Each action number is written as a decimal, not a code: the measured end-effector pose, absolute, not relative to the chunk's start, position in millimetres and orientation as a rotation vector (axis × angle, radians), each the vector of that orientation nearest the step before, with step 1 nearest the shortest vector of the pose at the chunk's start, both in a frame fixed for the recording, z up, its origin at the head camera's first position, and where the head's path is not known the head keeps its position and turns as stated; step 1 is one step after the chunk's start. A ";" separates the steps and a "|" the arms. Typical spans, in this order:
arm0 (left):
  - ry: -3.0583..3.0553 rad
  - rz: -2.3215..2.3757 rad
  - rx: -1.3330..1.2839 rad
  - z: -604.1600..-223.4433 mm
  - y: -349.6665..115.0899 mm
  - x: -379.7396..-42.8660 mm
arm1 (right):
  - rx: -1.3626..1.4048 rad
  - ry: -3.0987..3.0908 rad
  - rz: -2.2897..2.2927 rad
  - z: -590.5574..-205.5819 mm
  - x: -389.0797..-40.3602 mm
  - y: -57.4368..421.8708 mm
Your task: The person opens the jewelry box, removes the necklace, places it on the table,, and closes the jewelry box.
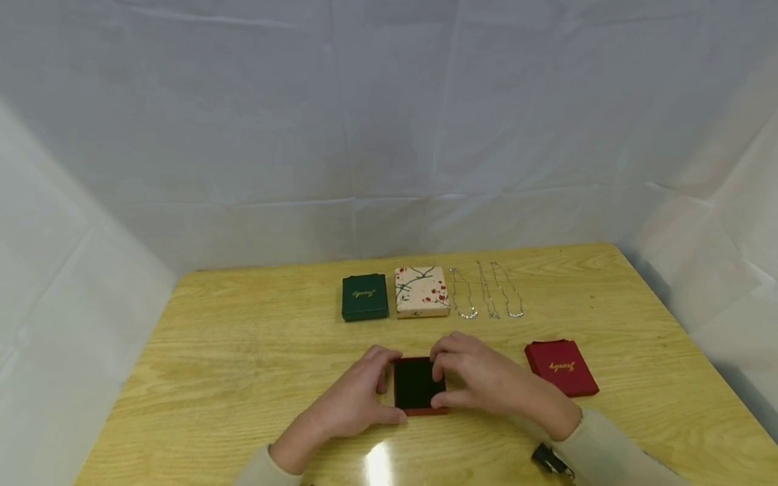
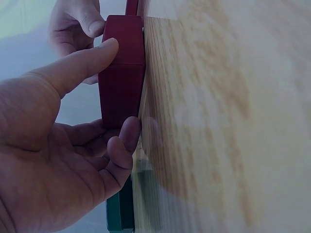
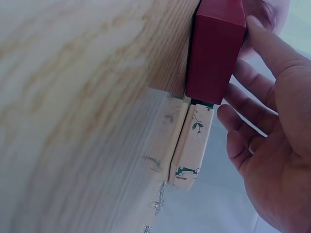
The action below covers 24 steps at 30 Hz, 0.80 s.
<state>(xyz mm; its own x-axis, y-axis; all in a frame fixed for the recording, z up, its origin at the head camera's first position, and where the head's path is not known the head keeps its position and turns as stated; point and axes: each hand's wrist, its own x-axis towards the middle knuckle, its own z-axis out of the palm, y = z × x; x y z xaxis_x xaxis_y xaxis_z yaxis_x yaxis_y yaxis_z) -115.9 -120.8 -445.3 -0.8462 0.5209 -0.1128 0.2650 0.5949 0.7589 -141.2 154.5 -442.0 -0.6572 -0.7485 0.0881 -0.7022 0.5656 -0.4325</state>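
Observation:
A small open red jewelry box with a black pad inside lies on the table. My left hand grips its left side, the thumb at the near corner and a forefinger at the far one. In the left wrist view, that thumb presses the box's red wall. My right hand comes from the right with curled fingers; its thumb and forefinger hold the pad's right part. The right wrist view has the thumb over the rim of the box, the other fingers loosely bent beside it.
A red lid marked "Jewelry" lies to the right. Behind stand a green jewelry box and a cream floral box. Several silver necklaces are laid out beside them. A black object sits near the right sleeve.

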 end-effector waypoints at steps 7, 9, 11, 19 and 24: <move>2.499 1.115 0.624 -445.8 -120.4 -116.1 | -1.276 2.697 -0.622 -442.1 -141.8 153.6; 2.502 1.113 0.623 -445.8 -120.1 -116.1 | -1.281 2.702 -0.609 -442.0 -141.5 152.8; 2.506 1.111 0.624 -445.8 -120.2 -116.1 | -1.288 2.710 -0.595 -441.5 -141.4 151.8; 2.513 1.108 0.625 -445.9 -120.3 -116.2 | -1.295 2.722 -0.553 -441.9 -141.9 149.0; 2.515 1.105 0.630 -446.2 -120.3 -116.2 | -1.294 2.729 -0.517 -440.6 -141.6 147.1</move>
